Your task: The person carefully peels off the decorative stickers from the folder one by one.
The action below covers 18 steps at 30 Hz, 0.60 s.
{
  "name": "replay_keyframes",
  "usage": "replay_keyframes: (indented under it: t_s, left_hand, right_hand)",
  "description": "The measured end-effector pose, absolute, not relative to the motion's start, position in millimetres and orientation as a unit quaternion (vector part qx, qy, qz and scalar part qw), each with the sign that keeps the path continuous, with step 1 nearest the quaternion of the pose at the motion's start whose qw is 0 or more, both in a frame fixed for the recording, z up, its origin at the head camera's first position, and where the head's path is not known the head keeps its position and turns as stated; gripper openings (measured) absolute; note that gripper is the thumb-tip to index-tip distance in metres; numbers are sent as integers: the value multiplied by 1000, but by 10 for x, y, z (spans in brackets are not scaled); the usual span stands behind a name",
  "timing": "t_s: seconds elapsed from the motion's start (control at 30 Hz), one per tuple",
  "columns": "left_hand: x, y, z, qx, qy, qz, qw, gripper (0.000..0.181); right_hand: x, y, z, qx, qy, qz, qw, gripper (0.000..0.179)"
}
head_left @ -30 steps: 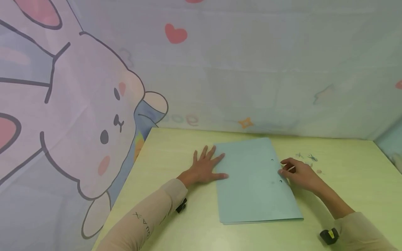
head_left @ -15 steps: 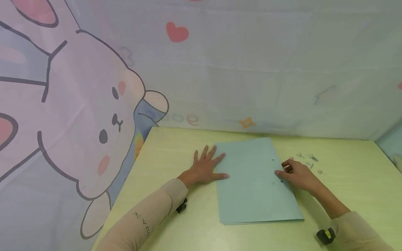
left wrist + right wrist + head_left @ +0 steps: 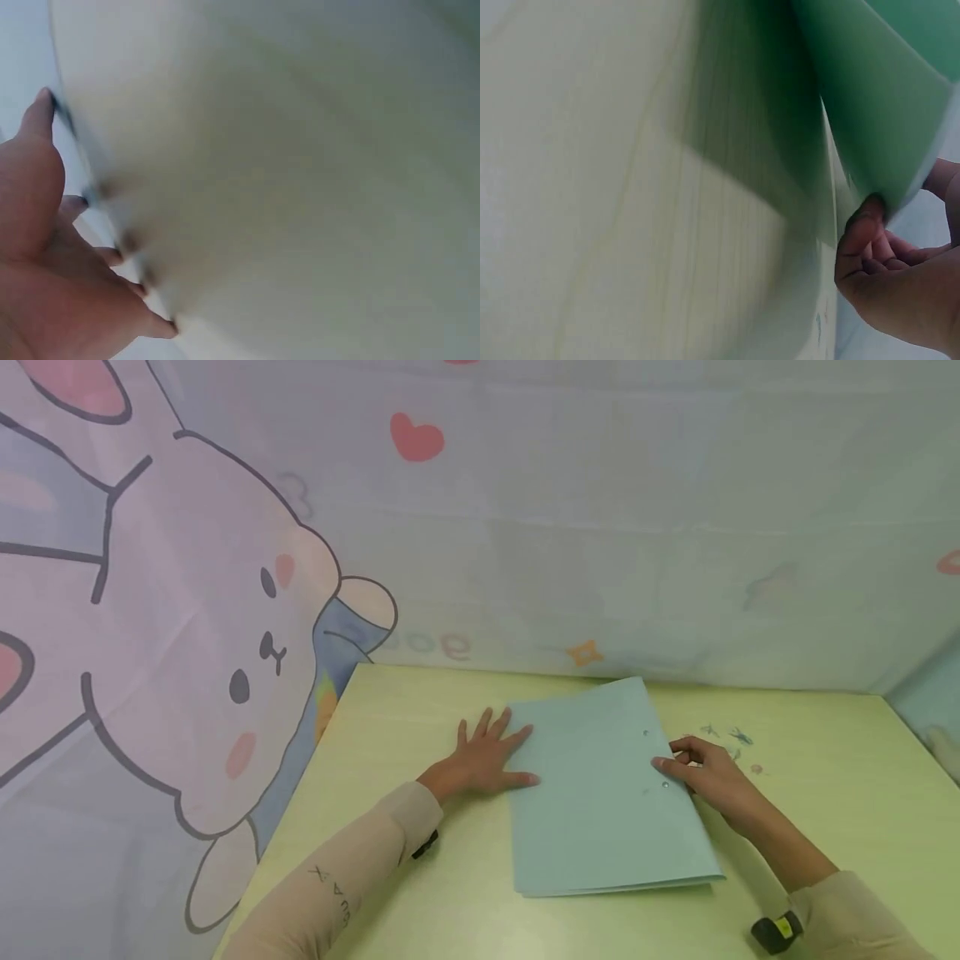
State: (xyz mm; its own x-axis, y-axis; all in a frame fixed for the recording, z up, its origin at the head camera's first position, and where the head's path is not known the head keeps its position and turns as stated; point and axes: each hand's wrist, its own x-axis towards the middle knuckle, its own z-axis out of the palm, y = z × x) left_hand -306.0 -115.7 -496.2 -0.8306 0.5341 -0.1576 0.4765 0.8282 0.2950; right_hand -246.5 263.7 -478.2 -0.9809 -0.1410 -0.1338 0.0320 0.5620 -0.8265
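Observation:
A pale green folder [image 3: 592, 802] lies on the table, with small round metal eyelets [image 3: 665, 785] near its right side. My left hand [image 3: 487, 764] rests spread at the folder's left edge, with the thumb and some fingertips on it. In the left wrist view the fingers of that hand [image 3: 67, 285] reach out straight. At the folder's right edge my right hand [image 3: 716, 781] pinches the cover between thumb and curled fingers. The right wrist view has the cover [image 3: 877, 97] bent up off the table in the grip of that hand [image 3: 907, 289].
Small flower-like or leaf-like figures [image 3: 738, 737] mark the pale yellow table [image 3: 825, 827] right of the folder. A hanging cloth [image 3: 570, 527] with a cartoon rabbit [image 3: 225, 610] and hearts backs the table. Black wrist devices [image 3: 776, 932] sit by both sleeves.
The right hand has shifted slightly left, its thumb moving onto the cover. The folder's right side has risen a little, opening a gap along its near edge. The left hand stays put.

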Motion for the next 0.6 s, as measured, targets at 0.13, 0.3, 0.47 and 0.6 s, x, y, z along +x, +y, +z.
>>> replay_keyframes:
  t_s: [0.13, 0.3, 0.47, 0.6]
  left_hand:
    - [-3024, -1099, -4898, 255, 950, 126, 129, 89]
    - [-2932, -898, -4786, 263, 961, 49, 73, 80]
    - [-2694, -629, -4581, 283, 959, -19, -15, 58]
    - [-2444, -443, -4357, 298, 954, 19, -21, 50]
  right_hand:
    - [-2424, 2587, -4718, -27, 875, -480, 58, 60]
    - [-2377, 2511, -4597, -40, 851, -523, 23, 50]
    - [-2333, 2384, -4471, -58, 845, -531, -23, 44]
    - [-2290, 2277, -4366, -79, 856, -507, -65, 42]
